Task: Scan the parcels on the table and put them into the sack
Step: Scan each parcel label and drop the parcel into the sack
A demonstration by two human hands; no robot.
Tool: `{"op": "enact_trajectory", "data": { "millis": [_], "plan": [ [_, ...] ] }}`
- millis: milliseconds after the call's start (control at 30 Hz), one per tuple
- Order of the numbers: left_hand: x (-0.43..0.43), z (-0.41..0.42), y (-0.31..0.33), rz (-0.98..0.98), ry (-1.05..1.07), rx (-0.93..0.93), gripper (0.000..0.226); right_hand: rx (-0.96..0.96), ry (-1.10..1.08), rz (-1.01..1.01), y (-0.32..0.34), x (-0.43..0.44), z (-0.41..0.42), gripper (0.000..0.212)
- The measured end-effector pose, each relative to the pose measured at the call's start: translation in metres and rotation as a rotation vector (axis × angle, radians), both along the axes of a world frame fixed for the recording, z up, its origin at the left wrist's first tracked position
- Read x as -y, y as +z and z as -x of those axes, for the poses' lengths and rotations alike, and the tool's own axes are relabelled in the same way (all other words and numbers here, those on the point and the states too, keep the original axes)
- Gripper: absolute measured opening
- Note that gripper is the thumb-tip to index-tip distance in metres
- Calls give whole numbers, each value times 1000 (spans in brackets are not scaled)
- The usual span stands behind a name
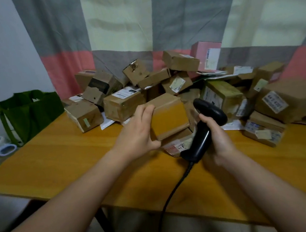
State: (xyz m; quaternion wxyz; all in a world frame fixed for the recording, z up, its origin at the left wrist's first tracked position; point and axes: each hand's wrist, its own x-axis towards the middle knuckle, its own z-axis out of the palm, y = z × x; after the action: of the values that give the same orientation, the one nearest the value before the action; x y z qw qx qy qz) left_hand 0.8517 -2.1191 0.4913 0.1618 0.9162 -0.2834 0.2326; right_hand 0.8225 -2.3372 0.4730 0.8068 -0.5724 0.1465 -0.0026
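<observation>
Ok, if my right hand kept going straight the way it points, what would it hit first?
Probably the taped box in the left hand; the right hand aims the scanner at it, though depth is unclear.

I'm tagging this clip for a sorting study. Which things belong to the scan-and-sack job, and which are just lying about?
Job: brown parcel gripped by left hand; black scanner held in right hand; parcel pile; green sack; wooden table.
Lying about: striped curtain; pale blue items beside the sack.
</observation>
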Motion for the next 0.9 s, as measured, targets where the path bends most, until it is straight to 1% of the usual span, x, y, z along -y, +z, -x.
{"op": "enact_trajectory", "data": {
  "millis": [67, 133, 200, 233, 300, 367, 433, 533, 600, 633, 700, 733, 767, 833, 867, 900],
  "plan": [
    [7, 21, -15, 22, -67, 40, 97, 4, -32, 138, 7, 15, 18, 41],
    [10, 38, -28, 40, -115, 63, 94, 72, -64, 247, 12, 24, 32, 27],
    [10, 48, -39, 90, -117, 62, 94, 155, -67, 333, 17, 26, 43, 13],
    [8, 51, -43, 136, -97, 41, 95, 193, -58, 389, 19, 25, 48, 10],
    [4, 54, -48, 326, 1, -87, 98, 268, -18, 533, 23, 18, 56, 11],
    [-2, 54, -48, 612, 116, -281, 98, 336, 41, 651, 24, 8, 62, 11],
    [-10, 51, -46, 822, 188, -402, 91, 399, 72, 745, 19, -2, 64, 14],
    [-24, 45, -40, 990, 205, -465, 82, 413, 123, 908, 9, -13, 60, 12],
    [-32, 42, -37, 1027, 191, -505, 82, 411, 176, 1027, 3, -15, 58, 14],
    [-35, 40, -35, 1006, 187, -517, 79, 416, 183, 1082, 0, -15, 57, 14],
    [-38, 38, -36, 934, 163, -513, 63, 428, 137, 1112, -3, -13, 56, 9],
    [-37, 38, -37, 937, 153, -513, 54, 422, 114, 1093, -3, -12, 55, 12],
    [-36, 39, -40, 992, 140, -527, 46, 422, 103, 1077, -3, -11, 55, 15],
    [-31, 42, -44, 1189, 99, -593, 37, 442, 92, 1060, -4, -10, 56, 14],
    [-29, 44, -47, 1242, 90, -613, 37, 444, 84, 1032, -5, -11, 58, 14],
    [-28, 46, -49, 1221, 94, -617, 41, 439, 78, 980, -6, -13, 60, 12]
  ]
}}
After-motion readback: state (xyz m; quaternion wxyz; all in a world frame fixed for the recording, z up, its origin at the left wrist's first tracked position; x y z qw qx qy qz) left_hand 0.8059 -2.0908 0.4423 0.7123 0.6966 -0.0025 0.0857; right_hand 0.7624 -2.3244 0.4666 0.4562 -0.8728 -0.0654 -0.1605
